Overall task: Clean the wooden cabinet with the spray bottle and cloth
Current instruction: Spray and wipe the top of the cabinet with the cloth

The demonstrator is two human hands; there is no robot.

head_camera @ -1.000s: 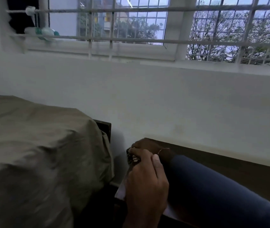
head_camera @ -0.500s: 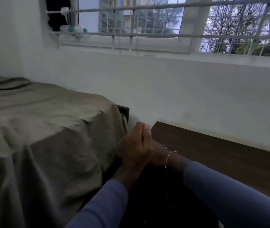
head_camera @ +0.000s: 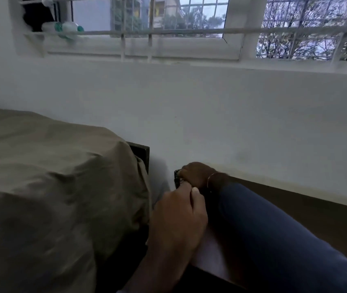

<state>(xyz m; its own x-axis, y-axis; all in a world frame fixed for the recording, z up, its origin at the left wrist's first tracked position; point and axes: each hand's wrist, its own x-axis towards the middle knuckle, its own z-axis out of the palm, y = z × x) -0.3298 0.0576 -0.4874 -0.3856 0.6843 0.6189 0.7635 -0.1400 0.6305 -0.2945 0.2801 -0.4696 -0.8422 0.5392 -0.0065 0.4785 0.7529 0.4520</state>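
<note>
Cabinet [head_camera: 295, 208] sits at 4 o'clock, top looking unwiped so far. Your right hand [head_camera: 196, 174] grips a small dark thing [head_camera: 176, 178] at its left end; left hand [head_camera: 179, 216] is curled, contents unclear. Can't spot bottle or cloth.

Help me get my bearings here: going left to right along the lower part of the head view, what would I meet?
Olive bed cover → left hand → blue sleeve → dark wooden cabinet top.

Blue sleeve [head_camera: 263, 225], thin wrist bangle [head_camera: 210, 181]
</note>
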